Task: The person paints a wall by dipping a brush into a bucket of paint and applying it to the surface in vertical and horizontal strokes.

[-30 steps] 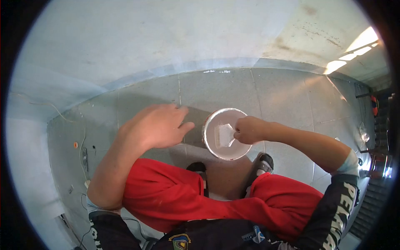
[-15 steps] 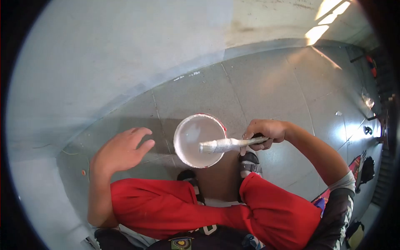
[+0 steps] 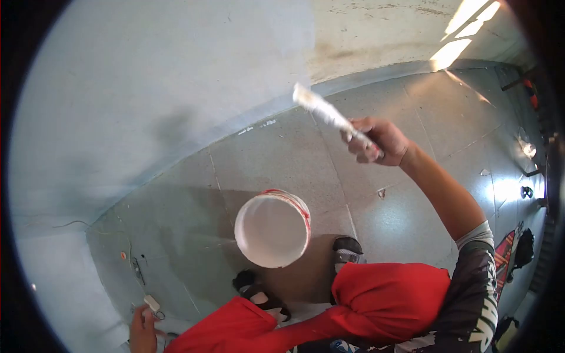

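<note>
While R hand (image 3: 381, 143) grips paintbrush (image 3: 327, 112) up by wall (image 3: 147, 88): 1 item in hand, 1 bucket on floor.
Item 1, paintbrush: white-coated, R fingers (image 3: 366, 147) wrapped tight round handle, bristle end pointing far-left, tip at wall where grey-blue coat meets bare stained patch to right; contact not clear. Item 2, bucket (image 3: 300, 212): white w/ red rim marks, white paint inside, upright on tiled floor (image 3: 376, 223), nearer than brush, between wall and shoes (image 3: 347, 250). L hand (image 3: 143, 329): low at near-left edge, by small white object (image 3: 152, 303) on floor; fingers part cut off, can't tell if holding anything. Red shorts (image 3: 388, 294) at near edge.
</note>
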### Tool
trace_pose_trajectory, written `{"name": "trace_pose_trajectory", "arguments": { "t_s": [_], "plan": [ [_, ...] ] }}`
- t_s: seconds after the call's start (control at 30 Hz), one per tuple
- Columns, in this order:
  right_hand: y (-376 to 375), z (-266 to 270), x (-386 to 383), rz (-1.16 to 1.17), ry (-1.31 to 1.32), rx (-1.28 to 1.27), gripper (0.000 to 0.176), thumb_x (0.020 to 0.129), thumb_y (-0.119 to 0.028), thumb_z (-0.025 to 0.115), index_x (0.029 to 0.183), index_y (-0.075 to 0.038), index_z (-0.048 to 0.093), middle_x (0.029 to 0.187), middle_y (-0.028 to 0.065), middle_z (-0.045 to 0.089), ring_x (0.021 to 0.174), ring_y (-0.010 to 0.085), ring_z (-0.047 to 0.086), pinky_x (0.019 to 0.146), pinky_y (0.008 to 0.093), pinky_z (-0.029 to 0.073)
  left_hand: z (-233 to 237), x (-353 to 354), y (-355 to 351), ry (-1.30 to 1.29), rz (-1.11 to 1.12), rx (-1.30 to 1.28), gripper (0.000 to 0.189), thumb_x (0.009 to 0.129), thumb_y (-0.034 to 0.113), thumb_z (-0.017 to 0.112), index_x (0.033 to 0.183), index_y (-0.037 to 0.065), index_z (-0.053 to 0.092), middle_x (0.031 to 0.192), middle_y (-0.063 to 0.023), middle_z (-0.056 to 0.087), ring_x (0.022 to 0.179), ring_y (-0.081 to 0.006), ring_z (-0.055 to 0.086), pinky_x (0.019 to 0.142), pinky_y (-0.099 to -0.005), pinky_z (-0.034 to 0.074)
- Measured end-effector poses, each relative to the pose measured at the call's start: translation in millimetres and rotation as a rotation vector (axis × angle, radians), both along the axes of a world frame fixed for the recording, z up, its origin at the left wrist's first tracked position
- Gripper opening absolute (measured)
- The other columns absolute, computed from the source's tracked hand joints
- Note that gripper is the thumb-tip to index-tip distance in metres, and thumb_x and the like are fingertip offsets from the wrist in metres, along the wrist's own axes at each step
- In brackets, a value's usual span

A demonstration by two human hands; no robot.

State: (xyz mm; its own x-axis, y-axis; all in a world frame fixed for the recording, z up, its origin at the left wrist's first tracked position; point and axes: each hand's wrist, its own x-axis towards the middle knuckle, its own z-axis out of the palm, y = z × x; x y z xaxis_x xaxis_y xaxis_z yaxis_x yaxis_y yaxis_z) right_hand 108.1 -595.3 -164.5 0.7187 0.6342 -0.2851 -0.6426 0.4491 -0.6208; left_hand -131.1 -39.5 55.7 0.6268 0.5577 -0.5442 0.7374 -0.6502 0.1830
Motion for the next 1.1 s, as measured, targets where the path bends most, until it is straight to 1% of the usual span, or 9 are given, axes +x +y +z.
{"name": "trace_pose_trajectory", "arguments": {
  "t_s": [0.07,0.17,0.37,0.5,0.57,0.7,0.87,0.93,1.1],
  "plan": [
    [-4.6,-19.2,15.5,-0.073,-0.005,0.046,0.021,0.095,-0.027,0.053,0.101,-0.007,0.055,0.073,-0.001,0.052,0.053,0.005,0.043,0.044,0.021,0.035,-14.0,-33.7,29.8,-0.068,0.259,-0.011,0.039,0.104,0.033,0.046,0.128,0.004,0.052,0.105,-0.0165,0.067,0.086,-0.0231,0.068,0.074,-0.0396,0.052],
    [0.7,-47.9,29.5,-0.263,-0.081,-0.159,0.014,0.098,-0.021,0.05,0.103,-0.008,0.051,0.082,0.0017,0.053,0.061,0.0069,0.048,0.049,0.0219,0.037,-24.2,-65.5,37.0,0.131,0.319,0.003,0.042,0.104,0.036,0.045,0.131,0.004,0.051,0.109,-0.0166,0.066,0.087,-0.0233,0.067,0.075,-0.0393,0.051],
    [4.9,-133.0,34.7,-0.4,0.106,-0.533,0.01,0.1,-0.019,0.045,0.1,-0.009,0.048,0.082,0.0015,0.05,0.063,0.0087,0.047,0.05,0.0228,0.038,-27.4,-48.6,33.3,0.264,0.225,0.005,0.048,0.103,0.041,0.044,0.136,0.006,0.05,0.115,-0.0167,0.065,0.09,-0.0239,0.067,0.079,-0.0387,0.049],
    [21.8,-151.7,46.7,-0.465,0.149,-0.741,0.014,0.098,-0.021,0.043,0.097,-0.007,0.047,0.08,0.0012,0.048,0.062,0.0101,0.046,0.049,0.0249,0.038,-24.5,-18.9,22.9,0.291,0.146,0.025,0.052,0.103,0.044,0.043,0.138,0.007,0.049,0.118,-0.0168,0.064,0.092,-0.0242,0.066,0.081,-0.0383,0.049],
    [25.3,-153.9,52.0,-0.497,0.126,-0.803,0.015,0.097,-0.021,0.042,0.096,-0.006,0.047,0.079,0.0013,0.048,0.061,0.0106,0.046,0.047,0.0257,0.038,-25.3,-0.9,12.0,0.321,-0.027,0.065,0.05,0.104,0.042,0.042,0.135,0.004,0.05,0.115,-0.0162,0.065,0.094,-0.025,0.066,0.082,-0.0376,0.048],
    [33.2,-119.1,69.5,-0.588,0.064,-0.835,0.017,0.097,-0.022,0.043,0.093,-0.005,0.048,0.076,0.0024,0.049,0.058,0.0116,0.045,0.045,0.0275,0.037,-27.1,16.6,-6.2,0.336,-0.009,0.057,0.048,0.104,0.04,0.042,0.134,0.003,0.051,0.114,-0.0167,0.065,0.095,-0.0262,0.066,0.082,-0.0376,0.048],
    [33.3,-16.0,72.8,-0.618,-0.073,-0.868,0.017,0.096,-0.018,0.045,0.09,-0.003,0.05,0.071,0.0019,0.049,0.056,0.0097,0.045,0.044,0.0256,0.037,-36.3,21.2,6.7,0.314,-0.087,0.052,0.046,0.105,0.038,0.041,0.133,0.003,0.052,0.117,-0.0163,0.064,0.097,-0.0265,0.065,0.084,-0.0384,0.049],
    [34.1,16.2,65.9,-0.733,-0.211,-0.768,0.016,0.097,-0.016,0.047,0.09,-0.002,0.051,0.07,0.0009,0.048,0.055,0.0073,0.044,0.043,0.024,0.035,-39.9,20.8,15.8,0.321,-0.108,0.038,0.047,0.105,0.037,0.041,0.133,0.002,0.052,0.118,-0.0162,0.064,0.097,-0.0267,0.065,0.085,-0.0385,0.049],
    [37.1,4.6,65.2,-0.805,-0.304,-0.753,0.016,0.097,-0.016,0.047,0.091,-0.002,0.052,0.07,0.0007,0.049,0.054,0.0062,0.043,0.042,0.0241,0.035,-43.1,26.5,16.1,0.346,-0.092,0.057,0.046,0.105,0.037,0.042,0.133,0.002,0.053,0.118,-0.0146,0.064,0.096,-0.0259,0.064,0.085,-0.038,0.05]
  ]
}}
